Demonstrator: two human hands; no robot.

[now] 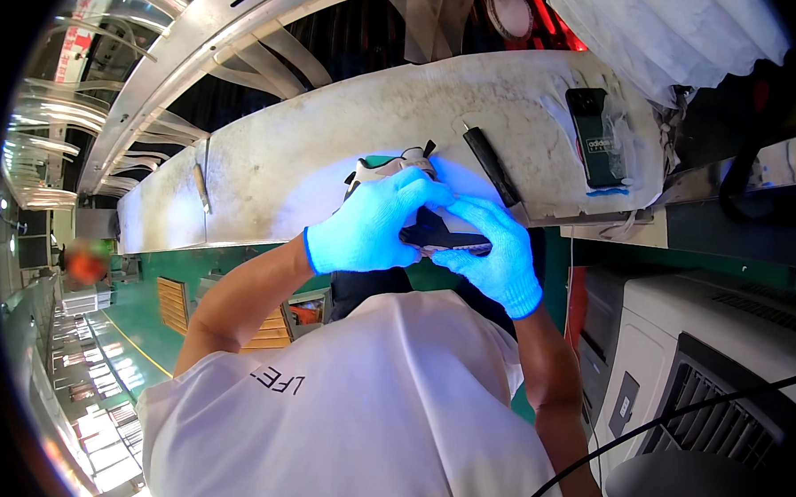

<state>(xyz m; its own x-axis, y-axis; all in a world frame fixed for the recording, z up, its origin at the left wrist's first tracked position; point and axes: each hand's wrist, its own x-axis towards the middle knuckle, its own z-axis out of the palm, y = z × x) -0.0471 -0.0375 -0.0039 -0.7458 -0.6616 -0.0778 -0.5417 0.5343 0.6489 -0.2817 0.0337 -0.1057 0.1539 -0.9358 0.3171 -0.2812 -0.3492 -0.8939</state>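
Observation:
Both my hands wear knit gloves that glow bright blue under a bluish light at the near edge of the worktable. A beige-and-black shoe (386,170) is between them, tilted, with a loop or tab standing up at its far end. My left hand (377,223) wraps over its left side, fingers curled across it. My right hand (495,253) grips the near right end, thumb and fingers around a dark part beside the sole. Much of the shoe is hidden under the gloves.
A black-handled tool (490,165) with a thin metal tip lies right of the shoe. Farther right is a dark phone-like object (596,137). A small wooden-handled tool (202,188) lies on the worktable (268,163) at left. Another shoe (510,10) sits beyond the table; a black cable (674,428) crosses lower right.

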